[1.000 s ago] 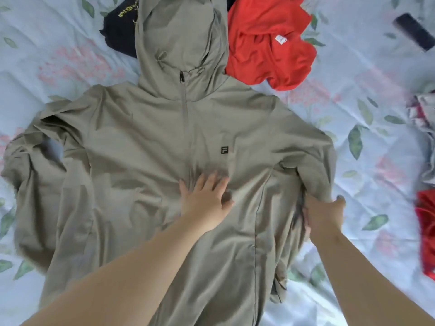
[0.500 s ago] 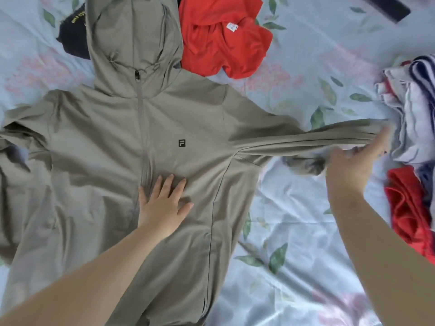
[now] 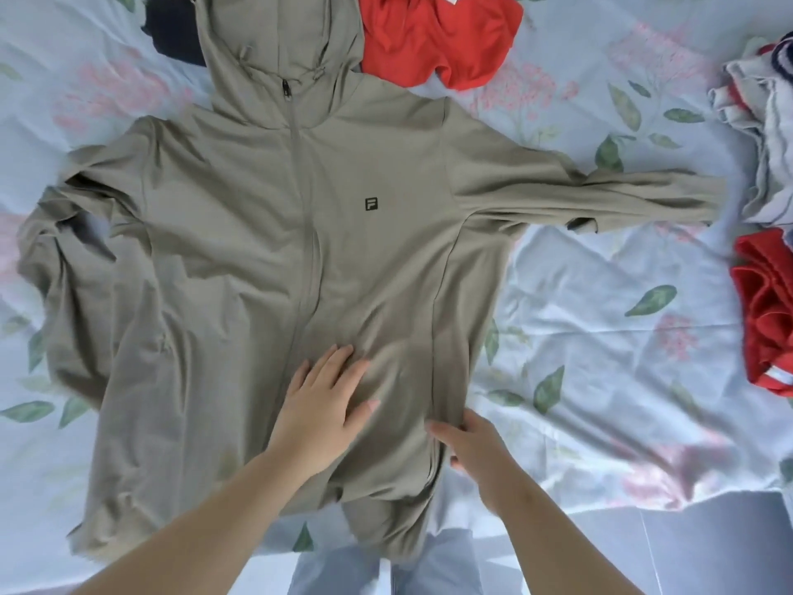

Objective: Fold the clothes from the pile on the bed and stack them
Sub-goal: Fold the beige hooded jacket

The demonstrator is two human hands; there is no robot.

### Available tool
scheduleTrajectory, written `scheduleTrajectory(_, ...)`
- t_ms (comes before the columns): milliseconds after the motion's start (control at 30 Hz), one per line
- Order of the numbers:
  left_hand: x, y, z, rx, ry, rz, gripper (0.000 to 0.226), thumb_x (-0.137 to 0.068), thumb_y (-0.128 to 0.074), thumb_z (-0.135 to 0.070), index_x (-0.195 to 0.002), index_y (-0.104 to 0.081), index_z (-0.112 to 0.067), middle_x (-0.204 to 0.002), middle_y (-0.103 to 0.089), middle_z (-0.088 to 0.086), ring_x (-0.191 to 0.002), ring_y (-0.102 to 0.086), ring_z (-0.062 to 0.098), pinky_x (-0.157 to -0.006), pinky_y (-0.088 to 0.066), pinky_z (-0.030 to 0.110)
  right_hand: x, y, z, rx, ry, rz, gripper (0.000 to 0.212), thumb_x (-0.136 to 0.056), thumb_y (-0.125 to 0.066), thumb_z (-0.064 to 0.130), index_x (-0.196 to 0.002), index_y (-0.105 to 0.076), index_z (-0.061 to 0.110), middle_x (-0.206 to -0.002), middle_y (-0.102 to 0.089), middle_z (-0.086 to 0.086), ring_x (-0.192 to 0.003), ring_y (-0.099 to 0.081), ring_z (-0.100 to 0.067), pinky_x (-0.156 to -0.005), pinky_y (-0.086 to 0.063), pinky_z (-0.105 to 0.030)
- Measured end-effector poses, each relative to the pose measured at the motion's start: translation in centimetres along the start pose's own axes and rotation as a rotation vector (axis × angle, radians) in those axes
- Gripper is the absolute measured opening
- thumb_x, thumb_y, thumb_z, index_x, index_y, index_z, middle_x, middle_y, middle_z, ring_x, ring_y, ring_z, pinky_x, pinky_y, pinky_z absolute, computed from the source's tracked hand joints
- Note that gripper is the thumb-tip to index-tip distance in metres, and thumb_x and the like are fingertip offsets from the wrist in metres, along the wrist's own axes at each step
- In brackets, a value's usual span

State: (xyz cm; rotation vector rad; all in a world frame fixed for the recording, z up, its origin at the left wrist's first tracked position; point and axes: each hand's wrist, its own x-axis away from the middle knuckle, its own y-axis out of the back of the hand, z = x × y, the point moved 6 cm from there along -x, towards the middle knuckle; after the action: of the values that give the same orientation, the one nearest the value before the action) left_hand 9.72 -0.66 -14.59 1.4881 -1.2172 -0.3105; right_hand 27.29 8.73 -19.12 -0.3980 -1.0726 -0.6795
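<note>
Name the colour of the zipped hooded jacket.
Plain khaki-beige jacket with a small dark chest logo, best seen in the head view.

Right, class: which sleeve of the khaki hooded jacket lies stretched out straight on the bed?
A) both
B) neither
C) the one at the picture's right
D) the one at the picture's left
C: that sleeve of the jacket reaches flat toward the clothes pile; the other sleeve lies crumpled.

Only one view is given: a wide-angle camera worn on the head, aimed forward and steeply down from the near edge of the bed. The jacket is framed close, and a strip of floor is caught at the bottom right.
</note>
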Motion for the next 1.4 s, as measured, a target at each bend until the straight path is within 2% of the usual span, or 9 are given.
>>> scheduleTrajectory(200,7.0,-0.1,2.8,-0.162,-0.044,-0.124,0.060,-0.077,-0.043,-0.056,-0.112,-0.069,-0.016,-0.121,-0.064,0.008,-0.117,-0.058,0.031,-0.092,-0.041,0.062,2.1,-1.3,-3.0,-0.218,0.047,-0.152,0.014,-0.094,-0.057,0.019,-0.103,-0.060,0.010,-0.103,-0.067,-0.008,-0.098,-0.063,-0.023,-0.091,-0.051,-0.041)
scheduleTrajectory(400,10.3,-1.3,3.2,-0.199,-0.170,-0.056,0.070,-0.043,-0.087,-0.045,-0.105,-0.071,-0.016,-0.120,-0.063,0.010,-0.113,-0.059,0.037,-0.081,-0.049,0.059,5.1,-2.3,-4.9,-0.140,0.069,-0.261,0.018,-0.092,-0.054,0.022,-0.077,-0.051,0.014,-0.069,-0.055,0.000,-0.061,-0.050,-0.012,-0.057,-0.042,-0.025)
scheduleTrajectory(500,9.4,0.0,3.7,0.004,-0.074,-0.049,0.026,-0.079,-0.067,-0.036,-0.083,-0.066,-0.011,-0.093,-0.068,0.005,-0.093,-0.066,0.029,-0.067,-0.049,0.031,6.0,-3.8,-5.7,-0.112,0.012,-0.115,0.017,-0.088,-0.049,0.005,-0.081,-0.063,0.011,-0.072,-0.065,-0.002,-0.068,-0.058,-0.014,-0.069,-0.047,-0.029)
scheduleTrajectory(633,6.3,3.5,5.6,0.158,-0.010,0.128,0.033,-0.090,-0.054,-0.043,-0.067,-0.045,-0.023,-0.061,-0.052,-0.008,-0.062,-0.055,0.014,-0.052,-0.033,0.026,7.4,-1.9,-4.5,-0.496,0.073,-0.073,0.021,-0.095,-0.047,0.014,-0.092,-0.067,0.006,-0.084,-0.073,-0.007,-0.078,-0.069,-0.020,-0.063,-0.052,-0.026)
scheduleTrajectory(800,5.8,4.9,2.7,0.014,-0.028,-0.212,0.028,-0.079,-0.072,-0.026,-0.105,-0.065,-0.021,-0.101,-0.065,-0.004,-0.090,-0.061,0.023,-0.075,-0.045,0.033,7.9,3.2,-4.9,-0.200,-0.017,-0.398,0.012,-0.089,-0.059,0.016,-0.096,-0.057,0.007,-0.083,-0.061,-0.013,-0.067,-0.055,-0.026,-0.057,-0.042,-0.030)
scheduleTrajectory(900,8.0,2.1,0.8,-0.006,0.068,-0.426,0.021,-0.068,-0.078,-0.005,-0.087,-0.067,-0.005,-0.083,-0.062,0.016,-0.074,-0.062,0.038,-0.059,-0.047,0.039,8.1,4.5,-5.0,0.173,0.074,-0.620,0.021,-0.090,-0.050,0.014,-0.110,-0.046,0.019,-0.098,-0.051,-0.003,-0.080,-0.053,-0.025,-0.060,-0.038,-0.029)
scheduleTrajectory(1033,10.3,-5.2,0.6,0.052,0.085,-0.109,0.033,-0.086,-0.064,-0.034,-0.111,-0.063,-0.013,-0.109,-0.060,0.008,-0.108,-0.056,0.032,-0.085,-0.039,0.036,7.2,0.4,-5.0,0.585,0.393,-0.322,0.014,-0.085,-0.058,0.024,-0.095,-0.050,0.028,-0.100,-0.049,0.010,-0.095,-0.052,-0.017,-0.070,-0.042,-0.026)
scheduleTrajectory(1200,13.4,-9.3,1.3,-0.234,-0.045,0.164,0.092,-0.073,-0.069,-0.052,-0.148,-0.021,-0.029,-0.157,-0.014,0.000,-0.146,-0.002,0.024,-0.115,-0.005,0.049,6.5,-2.8,-7.8,1.211,0.482,-0.221,0.065,-0.077,-0.064,0.047,-0.134,-0.037,0.036,-0.131,-0.035,0.010,-0.124,-0.032,-0.017,-0.107,-0.021,-0.031)
scheduleTrajectory(1400,13.1,-9.2,1.9,-0.293,-0.060,0.145,0.090,-0.077,-0.068,-0.047,-0.150,-0.016,-0.032,-0.158,-0.010,-0.003,-0.146,-0.003,0.022,-0.115,-0.009,0.049,7.1,1.6,-8.7,0.593,0.350,-0.605,0.070,-0.075,-0.074,0.035,-0.135,-0.041,0.020,-0.139,-0.038,-0.004,-0.125,-0.034,-0.028,-0.105,-0.026,-0.041)
